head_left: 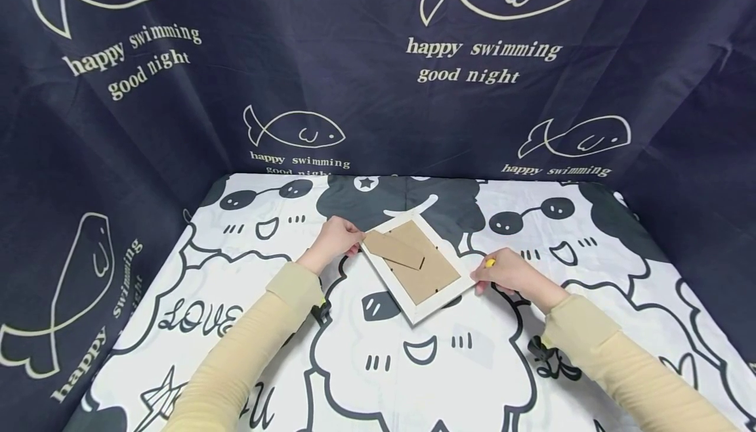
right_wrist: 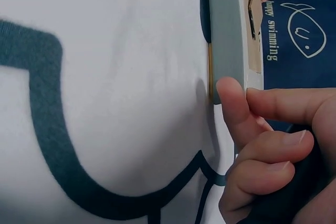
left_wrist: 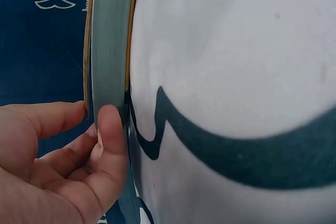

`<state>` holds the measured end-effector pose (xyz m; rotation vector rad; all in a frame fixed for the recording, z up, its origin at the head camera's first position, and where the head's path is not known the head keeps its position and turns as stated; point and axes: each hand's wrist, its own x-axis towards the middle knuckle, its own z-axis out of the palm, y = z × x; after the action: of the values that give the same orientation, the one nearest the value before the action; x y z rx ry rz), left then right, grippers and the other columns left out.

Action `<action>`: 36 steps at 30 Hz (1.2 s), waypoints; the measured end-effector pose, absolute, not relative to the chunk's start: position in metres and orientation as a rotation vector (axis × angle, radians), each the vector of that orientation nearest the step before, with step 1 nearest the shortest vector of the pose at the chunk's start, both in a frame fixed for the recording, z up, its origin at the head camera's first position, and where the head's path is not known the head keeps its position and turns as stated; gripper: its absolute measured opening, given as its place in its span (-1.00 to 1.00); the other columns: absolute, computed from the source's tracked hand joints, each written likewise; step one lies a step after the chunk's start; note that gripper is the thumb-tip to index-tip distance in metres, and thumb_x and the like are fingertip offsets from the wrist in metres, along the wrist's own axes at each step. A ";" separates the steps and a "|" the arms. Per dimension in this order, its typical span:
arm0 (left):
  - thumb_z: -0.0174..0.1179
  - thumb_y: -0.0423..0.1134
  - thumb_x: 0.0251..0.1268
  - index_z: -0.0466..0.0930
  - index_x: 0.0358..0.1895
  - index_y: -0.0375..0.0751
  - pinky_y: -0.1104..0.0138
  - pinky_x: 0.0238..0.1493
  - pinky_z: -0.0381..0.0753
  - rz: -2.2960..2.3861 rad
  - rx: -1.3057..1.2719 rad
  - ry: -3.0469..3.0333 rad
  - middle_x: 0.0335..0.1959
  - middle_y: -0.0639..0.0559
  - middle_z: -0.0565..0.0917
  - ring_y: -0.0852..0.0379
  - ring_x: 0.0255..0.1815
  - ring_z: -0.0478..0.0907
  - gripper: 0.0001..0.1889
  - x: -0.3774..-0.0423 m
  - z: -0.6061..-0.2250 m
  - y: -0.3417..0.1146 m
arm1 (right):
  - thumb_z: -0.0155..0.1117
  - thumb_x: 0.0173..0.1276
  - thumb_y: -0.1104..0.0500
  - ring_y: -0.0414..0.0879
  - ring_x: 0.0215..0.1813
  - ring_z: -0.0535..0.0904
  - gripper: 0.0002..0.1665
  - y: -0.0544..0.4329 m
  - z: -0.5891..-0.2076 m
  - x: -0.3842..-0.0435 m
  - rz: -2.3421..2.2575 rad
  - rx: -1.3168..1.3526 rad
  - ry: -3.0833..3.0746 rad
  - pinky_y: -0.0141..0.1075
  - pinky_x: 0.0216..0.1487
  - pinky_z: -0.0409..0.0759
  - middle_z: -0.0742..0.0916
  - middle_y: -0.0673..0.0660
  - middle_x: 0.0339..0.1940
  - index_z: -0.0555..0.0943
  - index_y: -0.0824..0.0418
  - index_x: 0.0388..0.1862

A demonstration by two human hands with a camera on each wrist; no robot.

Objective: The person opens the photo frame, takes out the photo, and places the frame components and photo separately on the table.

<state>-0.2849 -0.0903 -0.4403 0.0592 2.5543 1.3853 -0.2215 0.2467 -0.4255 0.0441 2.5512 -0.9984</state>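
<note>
A white picture frame [head_left: 413, 317] lies back side up on the cloth, turned so that one corner points toward me. Across its brown backing board [head_left: 434, 268] slants a cardboard stand [head_left: 394, 249]. At the left corner my left hand [head_left: 338, 240] grips the frame and the stand's end; in the left wrist view one fingertip [left_wrist: 109, 119] touches the frame's side. My right hand [head_left: 504, 270] pinches the right corner between thumb and finger. Something with a yellow end [head_left: 489, 262] is tucked in that hand, and its dark part [right_wrist: 283, 192] shows in the palm; its kind is unclear.
A white cloth [head_left: 207, 274] with black cartoon drawings covers the table. Dark blue curtains [head_left: 378, 44] printed with fish and words hang behind and at both sides. Dark straps show near both wrists.
</note>
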 end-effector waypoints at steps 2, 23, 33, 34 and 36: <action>0.20 -0.30 0.24 0.69 -0.37 -0.40 0.33 -0.48 0.65 1.384 0.060 2.557 -0.57 -0.18 0.67 0.11 -0.60 0.62 -0.81 -0.285 -0.441 -0.090 | 0.31 0.16 0.16 -0.30 -0.84 0.20 -0.82 0.246 -0.426 -0.221 -1.009 0.049 2.549 -0.46 -0.77 0.16 0.72 0.04 -0.65 0.64 0.29 -0.45; 0.40 0.00 0.00 0.42 0.17 -0.46 0.30 -0.30 0.46 1.034 0.294 2.764 -0.25 -0.13 0.51 0.06 -0.27 0.39 -0.26 -0.259 -0.444 -0.088 | 0.18 0.34 -0.08 -0.28 -0.82 0.21 -0.54 0.253 -0.378 -0.229 -1.089 -0.039 2.646 -0.42 -0.75 0.20 0.56 -0.05 -0.74 0.58 0.32 -0.45; 0.45 0.10 -0.11 0.20 0.35 -0.46 0.13 0.13 0.44 0.940 0.406 2.772 0.09 -0.30 0.46 -0.10 0.10 0.36 0.01 -0.262 -0.445 -0.089 | -0.12 0.54 0.09 -0.11 -0.73 0.21 -0.43 0.235 -0.318 -0.204 -2.203 -0.665 2.302 -0.28 -0.74 0.07 0.39 0.06 -0.80 0.29 0.31 -0.71; 0.45 0.09 -0.11 0.21 0.34 -0.45 0.13 0.16 0.42 0.938 0.411 2.768 0.11 -0.30 0.46 -0.10 0.13 0.35 0.00 -0.264 -0.445 -0.089 | -0.22 0.56 0.11 -0.10 -0.72 0.19 -0.42 0.233 -0.317 -0.203 -2.315 -0.819 2.133 -0.28 -0.74 0.04 0.38 0.09 -0.78 0.27 0.33 -0.71; 0.46 0.08 -0.12 0.25 0.32 -0.46 0.13 0.17 0.41 0.929 0.430 2.769 0.10 -0.30 0.49 -0.11 0.14 0.35 -0.02 -0.266 -0.446 -0.089 | -0.42 0.59 0.11 -0.08 -0.69 0.17 -0.38 0.229 -0.317 -0.203 -2.436 -1.084 1.808 -0.29 -0.73 0.01 0.35 0.13 -0.76 0.24 0.35 -0.70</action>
<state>-0.2659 -0.0888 -0.4459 0.4305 2.7686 0.9293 -0.2028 0.2293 -0.3170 -1.0842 1.8079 -2.4358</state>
